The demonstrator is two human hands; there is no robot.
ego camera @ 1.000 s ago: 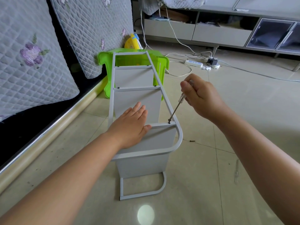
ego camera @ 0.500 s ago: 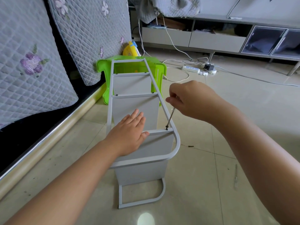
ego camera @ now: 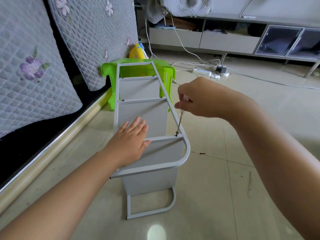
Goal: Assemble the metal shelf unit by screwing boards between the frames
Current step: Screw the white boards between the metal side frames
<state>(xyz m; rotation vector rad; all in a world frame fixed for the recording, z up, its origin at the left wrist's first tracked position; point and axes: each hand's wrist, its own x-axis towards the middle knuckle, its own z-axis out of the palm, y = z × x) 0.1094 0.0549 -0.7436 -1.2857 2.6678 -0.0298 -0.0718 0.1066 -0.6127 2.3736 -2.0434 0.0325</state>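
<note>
Rotated since the earlier frame: right hand (ego camera: 202,99), now knuckles-up, pinching the screwdriver (ego camera: 181,118), tip on a screw (ego camera: 176,134) in the near crossbar. Left hand (ego camera: 129,144) flat, fingers straight, pressing the shelf unit (ego camera: 186,151), which lies on the floor against a green stool (ego camera: 166,70). Loose screw (ego camera: 201,153) lies nearby.

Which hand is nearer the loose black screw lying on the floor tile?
Right. The right hand holds the screwdriver above and behind the loose screw; the left hand rests flat on the shelf frame, across it.
</note>
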